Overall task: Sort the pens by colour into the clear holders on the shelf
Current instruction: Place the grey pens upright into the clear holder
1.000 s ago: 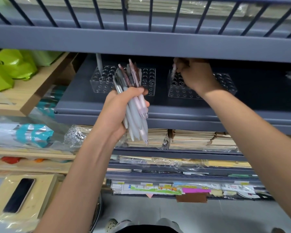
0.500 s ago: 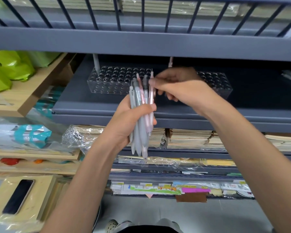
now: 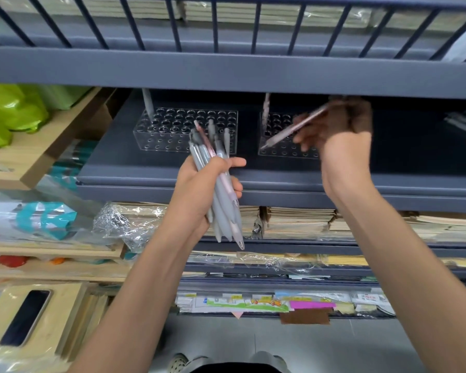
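My left hand (image 3: 199, 192) grips a bundle of grey and pink pens (image 3: 221, 195), tips pointing down, in front of the dark shelf. My right hand (image 3: 339, 130) holds a single pink pen (image 3: 288, 131), tilted with its tip down-left over the right clear holder (image 3: 283, 149). One pink pen (image 3: 266, 111) stands upright in that holder's back left corner. The left clear holder (image 3: 172, 138) has one grey pen (image 3: 148, 105) standing at its back left.
The dark blue shelf (image 3: 145, 170) sits under a railed upper shelf (image 3: 226, 74) that leaves low headroom. Stacks of notebooks (image 3: 301, 222) lie on the shelf below. Green bags (image 3: 11, 109) and a wooden rack stand to the left. A phone (image 3: 24, 317) lies on a box at lower left.
My right hand pulled one pink pen out of the bundle and carried it right and up toward the right holder. My left hand, with the remaining pens, barely moved.
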`<state>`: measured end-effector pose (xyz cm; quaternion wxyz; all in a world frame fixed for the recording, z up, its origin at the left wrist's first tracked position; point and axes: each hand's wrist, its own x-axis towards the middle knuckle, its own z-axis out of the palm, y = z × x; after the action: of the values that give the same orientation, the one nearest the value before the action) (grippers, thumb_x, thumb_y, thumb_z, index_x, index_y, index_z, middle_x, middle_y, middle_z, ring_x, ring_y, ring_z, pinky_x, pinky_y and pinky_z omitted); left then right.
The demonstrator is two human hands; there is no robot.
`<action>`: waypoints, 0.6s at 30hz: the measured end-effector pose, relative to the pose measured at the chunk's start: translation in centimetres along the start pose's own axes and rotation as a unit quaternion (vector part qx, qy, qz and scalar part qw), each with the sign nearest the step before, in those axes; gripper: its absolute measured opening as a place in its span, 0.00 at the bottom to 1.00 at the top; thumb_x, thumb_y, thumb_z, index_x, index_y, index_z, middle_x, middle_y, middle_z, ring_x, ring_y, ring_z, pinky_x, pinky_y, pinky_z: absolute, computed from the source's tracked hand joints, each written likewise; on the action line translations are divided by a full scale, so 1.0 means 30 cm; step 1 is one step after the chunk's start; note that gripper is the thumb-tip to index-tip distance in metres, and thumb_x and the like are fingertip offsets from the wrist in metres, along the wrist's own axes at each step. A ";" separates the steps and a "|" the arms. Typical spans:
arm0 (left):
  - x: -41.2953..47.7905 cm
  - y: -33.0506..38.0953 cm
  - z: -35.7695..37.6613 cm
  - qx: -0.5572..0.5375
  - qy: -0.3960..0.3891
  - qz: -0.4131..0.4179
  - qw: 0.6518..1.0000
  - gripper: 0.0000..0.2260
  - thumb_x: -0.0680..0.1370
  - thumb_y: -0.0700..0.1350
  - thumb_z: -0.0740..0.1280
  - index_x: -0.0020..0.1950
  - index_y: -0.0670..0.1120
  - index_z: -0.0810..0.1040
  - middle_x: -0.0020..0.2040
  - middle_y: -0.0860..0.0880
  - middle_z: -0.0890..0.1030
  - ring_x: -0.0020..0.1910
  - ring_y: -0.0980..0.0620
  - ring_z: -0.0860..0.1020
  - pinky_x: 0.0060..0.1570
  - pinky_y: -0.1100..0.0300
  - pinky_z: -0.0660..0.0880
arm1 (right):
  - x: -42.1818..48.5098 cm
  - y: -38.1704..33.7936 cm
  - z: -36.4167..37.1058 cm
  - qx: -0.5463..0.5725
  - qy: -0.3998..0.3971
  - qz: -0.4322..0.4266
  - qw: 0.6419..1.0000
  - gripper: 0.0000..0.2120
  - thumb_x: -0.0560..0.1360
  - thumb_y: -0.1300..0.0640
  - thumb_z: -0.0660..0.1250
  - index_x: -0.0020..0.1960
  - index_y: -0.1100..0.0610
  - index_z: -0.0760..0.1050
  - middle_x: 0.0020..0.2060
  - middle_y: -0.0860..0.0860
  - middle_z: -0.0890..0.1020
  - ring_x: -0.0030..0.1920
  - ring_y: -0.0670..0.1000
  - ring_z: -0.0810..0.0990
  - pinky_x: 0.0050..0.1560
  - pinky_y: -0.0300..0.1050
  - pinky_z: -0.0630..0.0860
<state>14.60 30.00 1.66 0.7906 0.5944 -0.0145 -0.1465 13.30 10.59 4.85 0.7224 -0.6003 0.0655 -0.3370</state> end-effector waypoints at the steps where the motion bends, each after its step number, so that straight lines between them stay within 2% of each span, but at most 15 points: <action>1: 0.001 -0.001 -0.004 0.002 0.004 -0.001 1.000 0.14 0.79 0.38 0.64 0.63 0.34 0.75 0.31 0.48 0.83 0.27 0.51 0.77 0.29 0.61 0.76 | 0.014 -0.004 -0.014 0.006 0.009 -0.020 1.000 0.05 0.83 0.63 0.52 0.54 0.59 0.66 0.37 0.59 0.82 0.29 0.55 0.79 0.29 0.45 0.73; 3: 0.003 -0.001 -0.010 0.014 0.009 -0.004 1.000 0.12 0.78 0.39 0.65 0.58 0.36 0.80 0.30 0.46 0.81 0.27 0.51 0.76 0.30 0.60 0.76 | 0.037 -0.015 -0.025 0.009 0.012 -0.043 0.999 0.06 0.83 0.67 0.52 0.60 0.65 0.63 0.41 0.62 0.80 0.33 0.56 0.80 0.36 0.48 0.78; 5: 0.003 0.002 -0.011 0.019 0.010 -0.004 1.000 0.10 0.77 0.40 0.66 0.54 0.38 0.83 0.30 0.43 0.81 0.27 0.50 0.76 0.31 0.60 0.76 | 0.058 -0.023 -0.016 0.034 0.014 -0.039 0.999 0.08 0.81 0.72 0.52 0.57 0.65 0.63 0.39 0.60 0.77 0.33 0.54 0.80 0.39 0.48 0.79; 8: 0.004 0.007 -0.013 0.005 0.015 -0.004 1.000 0.07 0.75 0.40 0.68 0.46 0.43 0.86 0.41 0.31 0.82 0.28 0.49 0.76 0.32 0.58 0.77 | 0.087 -0.021 0.024 0.023 0.026 0.001 0.999 0.11 0.78 0.77 0.51 0.53 0.65 0.66 0.34 0.56 0.75 0.31 0.53 0.78 0.39 0.47 0.77; 10: 0.002 0.014 -0.015 -0.007 0.017 -0.002 1.000 0.05 0.75 0.40 0.68 0.47 0.43 0.84 0.46 0.31 0.83 0.28 0.49 0.76 0.32 0.57 0.77 | 0.095 -0.013 0.042 -0.053 0.023 0.015 0.998 0.11 0.78 0.75 0.52 0.48 0.64 0.70 0.34 0.56 0.76 0.32 0.53 0.78 0.40 0.46 0.77; 12: 0.004 0.017 -0.022 -0.019 0.023 -0.003 1.000 0.06 0.75 0.41 0.69 0.51 0.42 0.79 0.37 0.35 0.82 0.27 0.49 0.76 0.30 0.58 0.77 | 0.107 0.001 0.044 -0.236 -0.012 -0.001 0.972 0.13 0.79 0.69 0.57 0.42 0.58 0.75 0.37 0.56 0.81 0.40 0.55 0.81 0.49 0.49 0.78; 14: 0.004 0.021 -0.028 -0.026 0.033 -0.012 0.999 0.08 0.75 0.42 0.69 0.52 0.45 0.73 0.30 0.43 0.79 0.26 0.49 0.76 0.29 0.59 0.76 | 0.116 0.009 0.045 -0.415 -0.063 -0.032 0.907 0.10 0.79 0.60 0.60 0.46 0.57 0.81 0.46 0.58 0.84 0.51 0.58 0.81 0.59 0.52 0.75; 16: 0.004 0.025 -0.034 -0.024 0.037 -0.016 0.999 0.08 0.76 0.43 0.69 0.52 0.46 0.72 0.28 0.45 0.78 0.26 0.50 0.76 0.28 0.60 0.76 | 0.128 0.003 0.062 -0.447 -0.083 -0.052 0.889 0.12 0.80 0.57 0.60 0.53 0.61 0.80 0.53 0.60 0.82 0.58 0.59 0.78 0.64 0.48 0.71; 18: 0.002 0.026 -0.038 -0.020 0.041 -0.015 0.999 0.08 0.76 0.43 0.69 0.52 0.46 0.72 0.29 0.45 0.79 0.26 0.49 0.76 0.28 0.60 0.76 | 0.134 -0.002 0.087 -0.465 -0.100 -0.077 0.876 0.13 0.81 0.55 0.59 0.57 0.61 0.78 0.57 0.58 0.81 0.60 0.58 0.76 0.62 0.44 0.68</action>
<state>15.05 31.26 2.04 0.8000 0.5840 0.0300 -0.1342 17.65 10.46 6.84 0.3342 -0.9008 0.0960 -0.2600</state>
